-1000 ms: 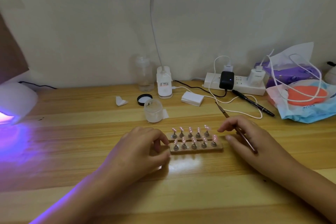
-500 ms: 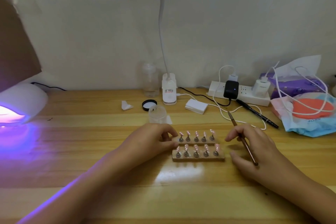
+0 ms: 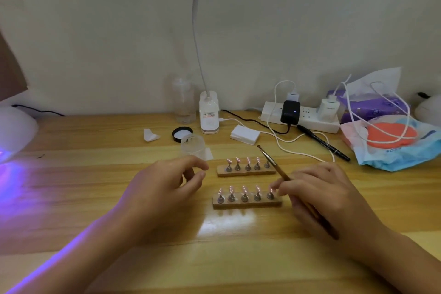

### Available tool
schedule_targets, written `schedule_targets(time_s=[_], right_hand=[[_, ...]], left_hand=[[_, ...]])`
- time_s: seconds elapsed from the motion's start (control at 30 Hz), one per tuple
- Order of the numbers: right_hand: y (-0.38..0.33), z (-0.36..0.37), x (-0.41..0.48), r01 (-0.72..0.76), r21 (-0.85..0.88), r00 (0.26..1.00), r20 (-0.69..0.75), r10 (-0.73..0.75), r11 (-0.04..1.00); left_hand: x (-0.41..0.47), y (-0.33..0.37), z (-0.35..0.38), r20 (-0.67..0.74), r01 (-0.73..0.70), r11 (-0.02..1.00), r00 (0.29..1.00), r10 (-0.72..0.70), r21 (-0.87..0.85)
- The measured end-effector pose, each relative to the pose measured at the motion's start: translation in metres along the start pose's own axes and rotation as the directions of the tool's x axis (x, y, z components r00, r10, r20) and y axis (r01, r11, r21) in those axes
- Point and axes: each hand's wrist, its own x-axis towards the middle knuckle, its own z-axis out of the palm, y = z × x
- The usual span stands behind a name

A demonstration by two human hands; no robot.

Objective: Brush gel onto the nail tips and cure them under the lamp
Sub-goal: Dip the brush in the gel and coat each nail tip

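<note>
Two wooden strips lie side by side with a gap between them, the far strip (image 3: 245,171) and the near strip (image 3: 247,203). Each carries several pink nail tips on small metal stands. My left hand (image 3: 167,188) hovers just left of the strips with loosely curled fingers and holds nothing. My right hand (image 3: 317,196) grips a thin brush (image 3: 272,161) whose tip points up and away; its fingertips are at the right end of the near strip. The clear gel jar (image 3: 192,147) stands behind the strips, and its black lid (image 3: 182,133) lies beside it. The curing lamp (image 3: 14,131) glows purple at the far left.
A desk lamp base (image 3: 209,114) and a clear bottle (image 3: 182,102) stand at the wall. A power strip (image 3: 300,117) with chargers, white cables, a black pen (image 3: 322,142), a tissue pack (image 3: 391,148) and a small white box (image 3: 245,135) crowd the back right.
The two strips, pressed together before, now lie apart. My left hand has come off the far strip. My right hand has moved in to the near strip's right end.
</note>
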Motion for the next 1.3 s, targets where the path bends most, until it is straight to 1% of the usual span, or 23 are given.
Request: schedule_targets(time_s=[0.07,0.13,0.23,0.3,0.37,0.4,0.47,0.6,0.7,0.77,0.8,0.9,0.97,1.0,1.07,1.1,1.23,1.3], right_hand=[[0.0,0.001,-0.001,0.024,-0.017,1.0,-0.003,-0.024,1.0],[0.0,0.001,-0.002,0.024,0.013,0.999,-0.025,-0.024,1.0],[0.0,0.0,-0.001,-0.079,0.148,0.993,-0.078,0.091,0.986],[0.001,0.001,0.0,-0.15,0.196,0.982,-0.089,0.17,0.969],[0.003,0.003,0.001,-0.193,0.2,0.975,-0.07,0.211,0.96],[0.004,0.005,0.0,-0.203,0.2,0.974,-0.06,0.219,0.959],[0.005,0.006,0.0,-0.206,0.194,0.975,-0.048,0.219,0.959],[0.005,0.008,0.001,-0.202,0.17,0.977,-0.027,0.209,0.964],[0.004,0.008,0.0,-0.197,0.176,0.979,-0.021,0.204,0.964],[0.003,0.007,0.0,-0.182,0.196,0.98,-0.04,0.194,0.964],[0.003,0.006,-0.001,-0.164,0.202,0.982,-0.057,0.179,0.966],[0.002,0.003,-0.003,-0.088,0.207,0.99,-0.086,0.108,0.974],[0.003,0.002,-0.005,-0.06,0.191,0.994,-0.075,0.075,0.98],[0.004,0.002,-0.005,-0.052,0.167,0.996,-0.064,0.064,0.985],[0.005,0.002,-0.005,-0.043,0.12,0.998,-0.042,0.049,0.992],[0.005,0.002,-0.006,-0.039,0.111,0.998,-0.036,0.044,0.993],[0.007,0.002,-0.005,-0.014,0.126,0.999,-0.046,0.02,0.992],[0.007,0.003,-0.006,-0.02,0.201,0.998,-0.048,0.03,0.979]], left_hand=[[-0.002,0.001,0.001,0.028,0.019,1.0,0.999,-0.018,-0.025],[0.0,0.003,0.003,0.048,0.014,0.999,0.999,-0.012,-0.049],[0.002,0.008,0.006,0.07,-0.061,0.998,0.996,0.062,-0.03],[0.004,0.01,0.01,0.048,-0.159,0.982,0.987,0.155,0.105],[0.009,0.011,0.014,0.04,-0.24,0.934,0.97,0.238,0.265],[0.012,0.011,0.016,0.053,-0.248,0.917,0.968,0.243,0.312],[0.016,0.011,0.019,0.095,-0.232,0.912,0.973,0.212,0.34],[0.016,0.01,0.017,0.132,-0.179,0.935,0.981,0.145,0.307],[0.016,0.011,0.017,0.143,-0.167,0.938,0.981,0.128,0.304],[0.016,0.011,0.016,0.1,-0.18,0.945,0.982,0.159,0.272],[0.015,0.01,0.015,0.051,-0.189,0.954,0.982,0.182,0.233],[0.015,0.004,0.01,-0.16,-0.22,0.975,0.961,0.224,0.038],[0.018,-0.002,0.007,-0.321,-0.245,0.965,0.925,0.205,-0.09],[0.019,-0.005,0.007,-0.384,-0.247,0.963,0.904,0.187,-0.112],[0.021,-0.013,0.008,-0.449,-0.188,0.973,0.886,0.111,-0.13],[0.022,-0.017,0.01,-0.444,-0.132,0.98,0.894,0.053,-0.148],[0.022,-0.032,0.02,-0.301,0.141,0.98,0.937,-0.177,-0.137],[0.025,-0.037,0.021,-0.227,0.239,0.959,0.936,-0.269,-0.152]])
